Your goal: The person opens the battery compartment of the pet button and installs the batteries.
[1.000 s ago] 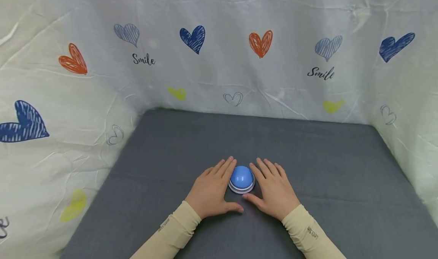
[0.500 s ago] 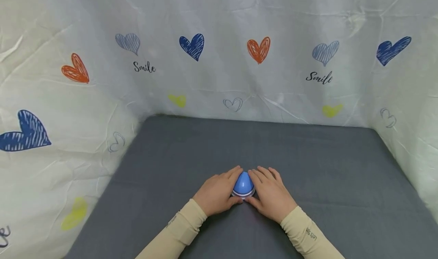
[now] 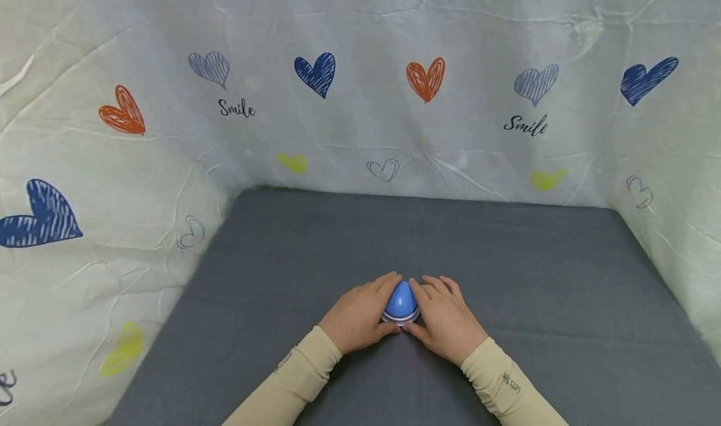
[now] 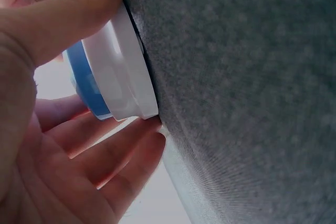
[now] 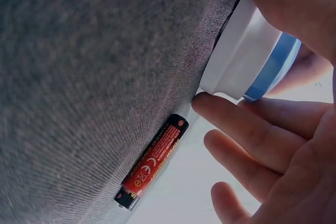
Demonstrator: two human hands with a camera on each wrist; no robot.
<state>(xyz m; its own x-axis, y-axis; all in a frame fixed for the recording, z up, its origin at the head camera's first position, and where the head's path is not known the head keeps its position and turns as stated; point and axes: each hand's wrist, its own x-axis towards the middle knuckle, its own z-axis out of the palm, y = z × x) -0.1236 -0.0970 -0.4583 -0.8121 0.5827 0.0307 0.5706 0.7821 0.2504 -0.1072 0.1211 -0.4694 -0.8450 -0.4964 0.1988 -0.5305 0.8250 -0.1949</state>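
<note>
A round push button point(image 3: 401, 301) with a blue dome and a white base sits on the dark grey cloth. My left hand point(image 3: 357, 316) grips it from the left, thumb at the near side of the base. From the right, my right hand point(image 3: 449, 321) holds the same button, and the two thumbs nearly meet in front. In the left wrist view the white base point(image 4: 123, 72) lies between thumb and fingers, flat on the cloth. The right wrist view has a thumb and fingertips against the base point(image 5: 241, 51) too. Parts of the dome are covered by fingers.
A red and black battery point(image 5: 153, 162) lies on the cloth beyond the right fingers; the right hand seems to hide it in the head view. A white curtain point(image 3: 349, 119) printed with hearts stands behind the grey table cloth point(image 3: 507, 251) and along its sides.
Both hands have closed in on the button from either side, and the thumbs have come to its near edge. The head view has tilted slightly. Little differs over the last half second.
</note>
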